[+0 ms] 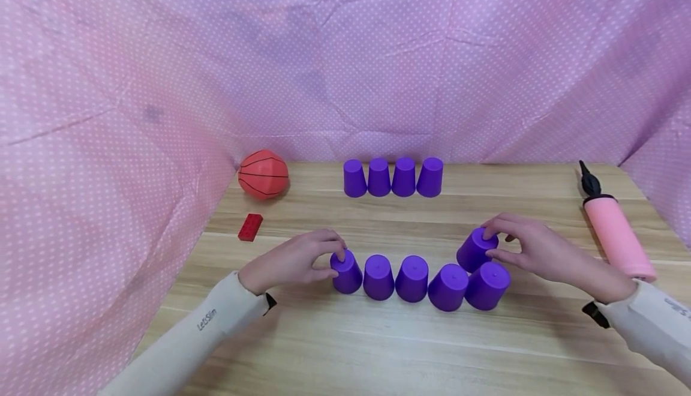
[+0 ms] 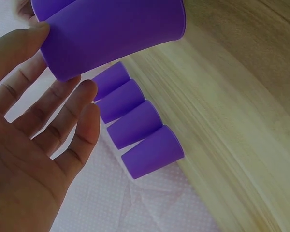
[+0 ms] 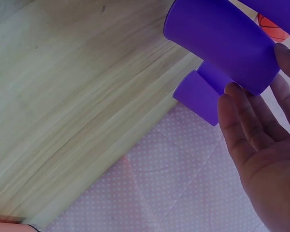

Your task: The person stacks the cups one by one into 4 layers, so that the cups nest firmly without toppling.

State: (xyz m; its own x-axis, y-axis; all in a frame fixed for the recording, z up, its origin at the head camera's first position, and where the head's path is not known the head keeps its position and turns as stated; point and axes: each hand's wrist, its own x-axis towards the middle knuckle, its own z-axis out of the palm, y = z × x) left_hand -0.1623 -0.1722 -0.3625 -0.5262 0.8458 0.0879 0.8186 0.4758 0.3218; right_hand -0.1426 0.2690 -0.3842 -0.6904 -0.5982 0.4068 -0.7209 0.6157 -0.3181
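Observation:
An uneven front row of upside-down purple cups (image 1: 414,280) stands on the wooden table. My left hand (image 1: 299,258) pinches the leftmost cup (image 1: 345,276) near its closed top, thumb on one side and fingers on the other; the left wrist view shows this cup (image 2: 116,41) large. At the right end, my right hand (image 1: 534,249) grips another purple cup (image 1: 473,253) by its top, just behind the rightmost front cup (image 1: 488,288). The right wrist view has the thumb and fingertips on opposite sides of that held cup (image 3: 217,43).
Several more upside-down purple cups (image 1: 403,178) line the table's back edge. A red paper ball (image 1: 263,174) and a red toy brick (image 1: 251,227) are at the left. On the right lies a pink hand pump (image 1: 618,234) with a black nozzle. Pink dotted cloth (image 1: 345,54) hangs behind.

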